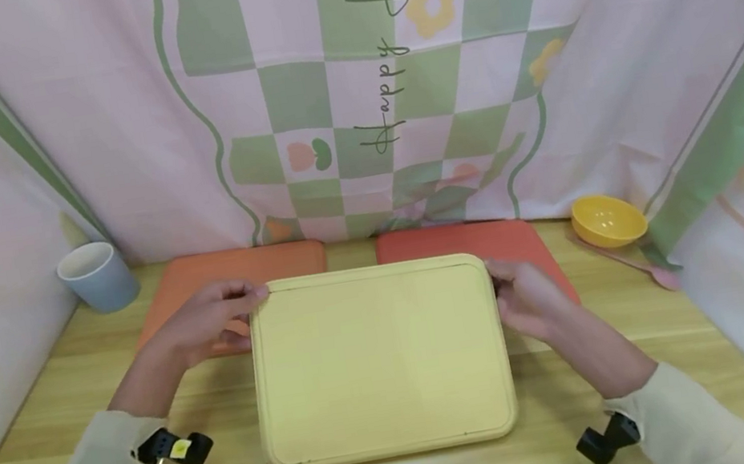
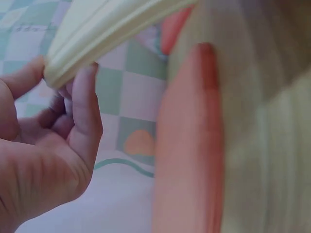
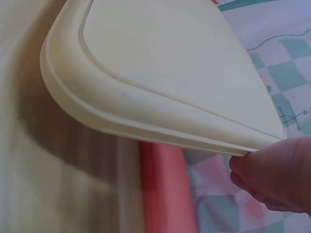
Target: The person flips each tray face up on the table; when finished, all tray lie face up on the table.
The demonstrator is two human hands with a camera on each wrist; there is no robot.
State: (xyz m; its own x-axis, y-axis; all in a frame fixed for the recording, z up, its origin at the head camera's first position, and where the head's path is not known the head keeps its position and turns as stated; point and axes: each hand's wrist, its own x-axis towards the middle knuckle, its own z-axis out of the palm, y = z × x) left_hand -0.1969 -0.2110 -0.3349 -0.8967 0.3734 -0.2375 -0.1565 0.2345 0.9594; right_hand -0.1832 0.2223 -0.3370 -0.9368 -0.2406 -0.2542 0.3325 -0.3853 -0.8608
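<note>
A pale yellow rectangular tray or board [image 1: 381, 360] with rounded corners and a line running round its rim is held up off the table. My left hand [image 1: 213, 318] pinches its far left corner; in the left wrist view, the left hand [image 2: 53, 141] has thumb and fingers on either side of that corner. My right hand [image 1: 532, 300] holds the far right corner, and the right wrist view has the right hand [image 3: 277, 174] gripping the rim. Partly hidden behind it lie a similar orange piece [image 1: 253, 263] on the left and a red one [image 1: 460, 236] on the right.
A blue-grey cup [image 1: 104, 282] stands at the back left of the wooden table [image 1: 654, 350]. At the back right sit a yellow bowl [image 1: 607, 221] and a pink spoon [image 1: 660, 277]. Patterned curtains [image 1: 292, 98] enclose the back and sides.
</note>
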